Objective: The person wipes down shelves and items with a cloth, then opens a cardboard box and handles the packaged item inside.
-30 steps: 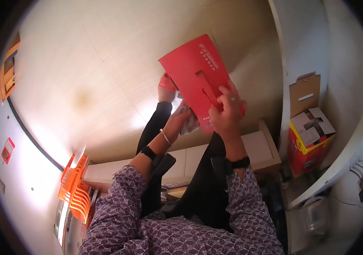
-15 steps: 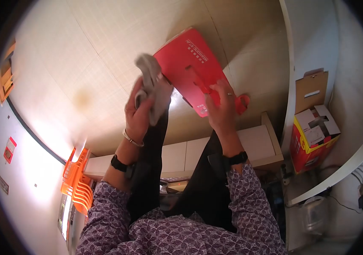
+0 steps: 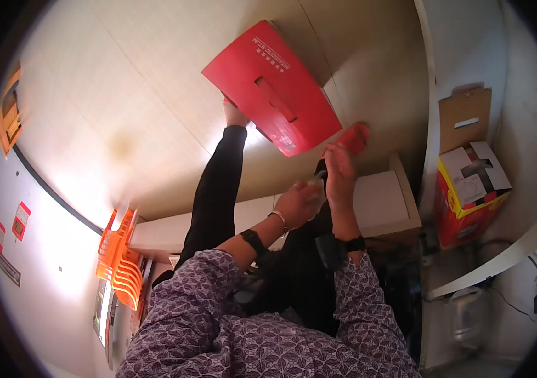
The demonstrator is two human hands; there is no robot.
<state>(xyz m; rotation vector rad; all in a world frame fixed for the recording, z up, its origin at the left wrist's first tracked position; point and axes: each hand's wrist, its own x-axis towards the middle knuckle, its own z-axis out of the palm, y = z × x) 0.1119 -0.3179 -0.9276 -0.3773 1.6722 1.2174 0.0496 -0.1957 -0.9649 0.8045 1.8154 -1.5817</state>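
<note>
One red box (image 3: 283, 88) slants lengthwise — upper left to lower right.

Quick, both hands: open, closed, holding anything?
Left hand: curled, a pale blurred item against it; whether gripped can't be told.
Right hand: blurred beside the red cardboard box; open or closed can't be told.

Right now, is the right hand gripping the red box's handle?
No, in the picture the right hand is below the red box, clear of its handle.
</note>
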